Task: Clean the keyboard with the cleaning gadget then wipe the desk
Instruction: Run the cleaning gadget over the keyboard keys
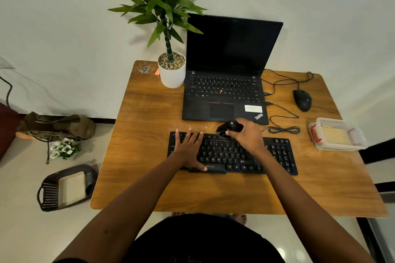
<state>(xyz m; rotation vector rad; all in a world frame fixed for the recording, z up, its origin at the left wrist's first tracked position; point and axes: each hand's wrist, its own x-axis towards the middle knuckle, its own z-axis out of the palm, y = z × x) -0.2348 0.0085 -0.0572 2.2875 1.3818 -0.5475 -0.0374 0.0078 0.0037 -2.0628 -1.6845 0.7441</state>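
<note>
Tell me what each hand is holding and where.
The right hand grips the black cleaning gadget around its rounded body, over the top row of the keyboard. The left hand holds nothing; it lies flat, fingers spread, on the keys.

Soft, even indoor light falls from above and in front, so the plant (162, 6) throws faint, blurred shadows on the pale wall (64, 17), and a small glare spot shines on the floor (282, 250). The wide lens bows the counter (149, 109) edges and stretches the corners. The black cleaning gadget (229, 127) in the right hand (249, 134) reads as a dark, slightly smeared shape.
</note>
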